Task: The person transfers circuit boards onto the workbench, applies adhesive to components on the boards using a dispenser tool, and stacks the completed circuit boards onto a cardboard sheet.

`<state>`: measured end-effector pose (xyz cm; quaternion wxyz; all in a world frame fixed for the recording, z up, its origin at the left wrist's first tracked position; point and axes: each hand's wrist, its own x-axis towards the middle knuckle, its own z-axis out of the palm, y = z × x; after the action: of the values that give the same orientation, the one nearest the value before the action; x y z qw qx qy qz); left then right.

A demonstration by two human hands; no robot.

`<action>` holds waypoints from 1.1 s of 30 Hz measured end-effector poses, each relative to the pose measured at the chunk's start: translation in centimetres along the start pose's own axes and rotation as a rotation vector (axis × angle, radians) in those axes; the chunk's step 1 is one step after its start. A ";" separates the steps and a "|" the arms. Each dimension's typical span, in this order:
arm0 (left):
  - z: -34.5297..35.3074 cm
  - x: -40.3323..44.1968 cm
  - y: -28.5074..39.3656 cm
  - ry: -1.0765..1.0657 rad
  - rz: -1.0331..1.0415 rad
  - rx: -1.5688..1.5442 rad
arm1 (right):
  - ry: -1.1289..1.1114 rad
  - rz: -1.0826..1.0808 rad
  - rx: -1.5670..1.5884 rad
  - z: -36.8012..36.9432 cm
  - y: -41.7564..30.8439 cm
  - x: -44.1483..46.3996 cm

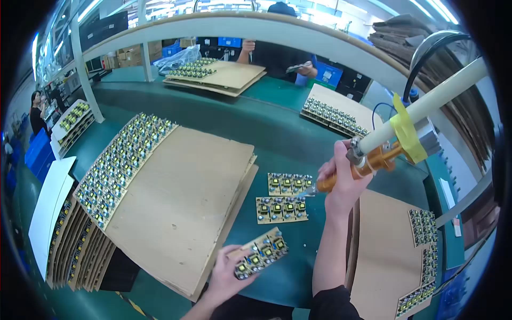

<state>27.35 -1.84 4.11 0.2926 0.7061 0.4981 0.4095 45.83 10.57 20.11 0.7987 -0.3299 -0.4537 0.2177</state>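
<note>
My left hand (226, 277) is closed on the end of a circuit board (261, 254) with a row of yellow-topped parts, held tilted above the green bench. My right hand (344, 184) wraps round an orange glue dispenser (365, 169), hung under a pale tube with yellow tape. The dispenser's nozzle points down and left, over the right end of two more boards on the bench. The farther board (288, 184) lies just behind the nearer board (281, 209). Whether the nozzle tip touches a board I cannot tell.
Cardboard sheets (181, 208) at left carry rows of boards (125, 162); another cardboard stack (384, 245) stands at right. Layered boards and cardboard (80, 250) stand at far left. A white rail (256, 22) crosses the back; a person (280, 56) stands behind it holding something.
</note>
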 end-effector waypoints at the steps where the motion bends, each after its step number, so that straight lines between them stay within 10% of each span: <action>1: -0.3 0.5 -0.3 0.059 0.061 -0.032 | -0.010 0.026 -0.010 -0.2 0.4 0.2; 3: -0.3 0.6 -0.2 0.097 0.074 -0.053 | -0.008 0.044 -0.031 -0.9 0.8 0.7; 5: 0.4 0.8 0.4 0.202 -0.119 -0.767 | -0.010 0.067 -0.051 -1.4 1.1 0.9; 32: 2.2 1.1 0.6 0.263 -0.302 -0.929 | -0.241 -0.111 -0.080 0.8 -1.9 -2.7; 33: 1.8 0.6 1.3 0.222 -0.180 -0.529 | -0.233 -0.104 -0.078 0.7 -1.8 -2.7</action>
<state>29.58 -1.69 4.49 0.4454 0.5090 0.4638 0.5722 43.98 7.85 20.13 0.7373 -0.3089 -0.5682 0.1951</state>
